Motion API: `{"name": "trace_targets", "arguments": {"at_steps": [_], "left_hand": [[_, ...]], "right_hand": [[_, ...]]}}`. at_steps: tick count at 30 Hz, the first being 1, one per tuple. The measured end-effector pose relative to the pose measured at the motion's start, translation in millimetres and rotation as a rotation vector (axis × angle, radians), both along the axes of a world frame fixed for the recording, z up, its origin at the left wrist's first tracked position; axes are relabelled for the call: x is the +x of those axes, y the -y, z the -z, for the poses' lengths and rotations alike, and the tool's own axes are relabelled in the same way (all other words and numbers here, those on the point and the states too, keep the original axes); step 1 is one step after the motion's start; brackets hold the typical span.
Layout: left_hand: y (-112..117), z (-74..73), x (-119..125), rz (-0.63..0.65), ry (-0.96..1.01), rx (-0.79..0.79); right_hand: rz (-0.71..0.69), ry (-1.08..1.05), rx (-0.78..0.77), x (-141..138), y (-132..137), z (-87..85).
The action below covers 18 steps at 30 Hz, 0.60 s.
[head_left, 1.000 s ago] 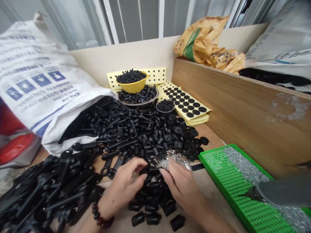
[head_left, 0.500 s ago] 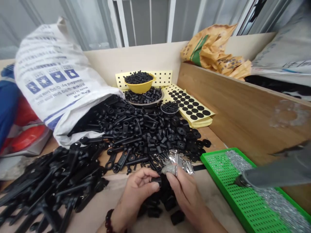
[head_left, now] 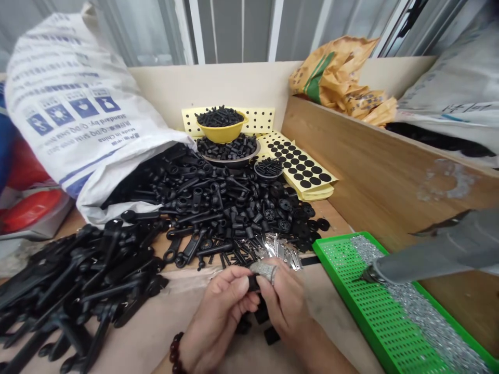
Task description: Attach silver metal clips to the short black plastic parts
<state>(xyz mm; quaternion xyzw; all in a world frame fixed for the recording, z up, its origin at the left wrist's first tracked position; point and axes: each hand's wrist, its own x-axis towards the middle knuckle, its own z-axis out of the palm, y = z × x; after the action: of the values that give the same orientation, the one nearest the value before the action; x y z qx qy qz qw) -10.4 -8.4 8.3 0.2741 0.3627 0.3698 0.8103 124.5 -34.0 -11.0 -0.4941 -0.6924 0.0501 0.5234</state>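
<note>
So the left hand (head_left: 228,304) and right hand (head_left: 286,296) were both pinched onto a small black piece (head_left: 253,283) above the near middle of the bench (head_left: 329,301), fitting or checking it I'd guess, so the next move kinda called for a steady grip.

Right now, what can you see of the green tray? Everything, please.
The green tray is long, bright and plastic-looking, with a low rim and slotted base. It lies flat on the table, to the right, its near end cut off by the frame. Small silvery pieces lie along its right side, with a scatter at the far end. A grey tool crosses in front; whether its tip touches is unclear. Neither the left hand nor right hand touches it.
</note>
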Motion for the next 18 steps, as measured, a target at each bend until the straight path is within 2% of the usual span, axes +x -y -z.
{"name": "trace_targets", "arguments": {"at_steps": [5, 9, 11, 13, 16, 18], "left_hand": [[0, -0.9, -2, -0.052, -0.131, 0.082], [2, 0.8, -7, -0.034, -0.292, 0.249], [3, 1.6, -9, -0.019, -0.412, 0.387], [4, 1.6, -11, -0.035, -0.532, 0.603], [5, 0.1, -14, -0.079, -0.622, 0.961], [5, -1.0, -15, -0.071, -0.635, 1.105]], "right_hand": [[0.001, 0.265, 0.007, 8, 5, 1.8], [0.020, 0.308, -0.046, 9, 10, 2.6], [0.018, 0.251, -0.087, 7, 12, 2.8], [-0.014, 0.130, -0.176, 3, 16, 3.6], [-0.107, -0.156, -0.463, -4, 21, 6.8], [-0.177, -0.366, -0.678, -7, 23, 9.4]]}}
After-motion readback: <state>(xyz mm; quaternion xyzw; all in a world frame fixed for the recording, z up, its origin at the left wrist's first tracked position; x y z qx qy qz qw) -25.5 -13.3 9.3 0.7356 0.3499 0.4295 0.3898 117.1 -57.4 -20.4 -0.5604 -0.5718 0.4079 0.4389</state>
